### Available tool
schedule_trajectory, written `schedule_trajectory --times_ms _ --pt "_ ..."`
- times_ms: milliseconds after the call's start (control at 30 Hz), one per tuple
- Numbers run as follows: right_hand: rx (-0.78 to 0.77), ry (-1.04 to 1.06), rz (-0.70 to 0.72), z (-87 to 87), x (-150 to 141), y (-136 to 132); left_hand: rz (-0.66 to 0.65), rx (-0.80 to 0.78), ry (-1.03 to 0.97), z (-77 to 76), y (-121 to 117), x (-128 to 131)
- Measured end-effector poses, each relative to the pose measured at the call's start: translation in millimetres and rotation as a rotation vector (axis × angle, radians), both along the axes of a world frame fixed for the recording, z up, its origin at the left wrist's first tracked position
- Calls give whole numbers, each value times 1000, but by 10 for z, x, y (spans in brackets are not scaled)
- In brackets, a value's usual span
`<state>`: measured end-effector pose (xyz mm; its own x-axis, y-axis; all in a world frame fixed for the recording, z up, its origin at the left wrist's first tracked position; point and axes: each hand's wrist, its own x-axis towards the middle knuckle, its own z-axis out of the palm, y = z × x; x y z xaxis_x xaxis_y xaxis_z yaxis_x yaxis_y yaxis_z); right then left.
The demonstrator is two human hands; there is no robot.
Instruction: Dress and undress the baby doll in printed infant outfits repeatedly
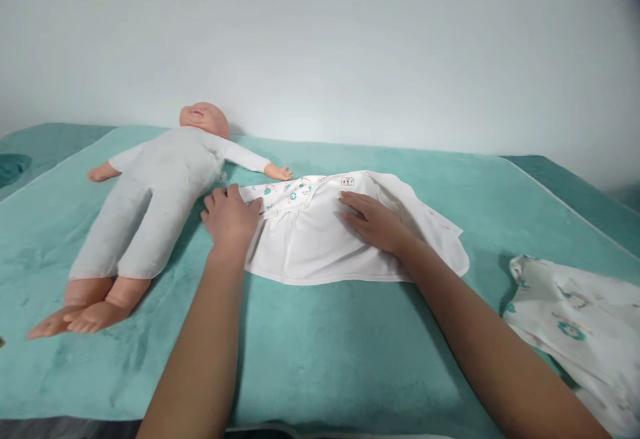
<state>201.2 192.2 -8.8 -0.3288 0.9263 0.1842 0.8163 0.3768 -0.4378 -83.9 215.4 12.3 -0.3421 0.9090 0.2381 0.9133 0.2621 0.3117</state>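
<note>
A white baby shirt (320,245) lies spread on the green cover in front of me, with its plain inside and a small printed label showing. One strip with teal and orange prints is folded over at its left. At that left end, my left hand (231,220) curls its fingers and thumb round the cloth; the fingertips are partly hidden. My right hand (373,222) rests flat on the middle of the shirt, fingers stretched out. A baby doll (170,165) in a white cloth body lies on its back left of the shirt, one arm reaching towards it.
At the right edge lies another white printed baby garment (580,319), crumpled and partly out of view. The green cover (320,352) spreads under everything, up to a pale wall (320,45) at the back.
</note>
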Motion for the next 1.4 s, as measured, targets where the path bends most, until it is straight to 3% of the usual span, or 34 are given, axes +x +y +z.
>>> schedule_trajectory --times_ms 133,267,467,600,800,900,1000,1100,1200,1233,1333,1400 --pt "-6 -27 32 -7 -23 -65 13 15 -68 12 30 -34" --pt "10 -101 82 -40 -84 -46 29 229 -208 -1 34 -51" --pt "71 -203 168 -2 -411 335 19 419 -329 -14 6 -32" --pt "82 -198 110 34 -707 607 21 450 -382 -6 -15 -34" --pt "123 -151 101 -39 -777 709 -45 533 -308 -64 2 -41" --pt "146 -197 125 -51 -767 700 -181 641 -214 -76 -35 79" --pt "156 -224 118 -52 -811 658 -455 661 -175 -74 -141 299" --pt "127 -187 189 -42 -818 523 -826 487 -228 -89 -264 493" --pt "64 9 248 7 -610 286 -1025 269 -317 -104 -346 569" --pt "59 118 185 34 -466 199 -1042 214 -326 -103 -362 573" --pt "167 377 -271 116 161 -21 -1050 92 -315 -72 -391 569" --pt "300 346 -617 133 646 -124 -1050 48 -317 -37 -406 573"
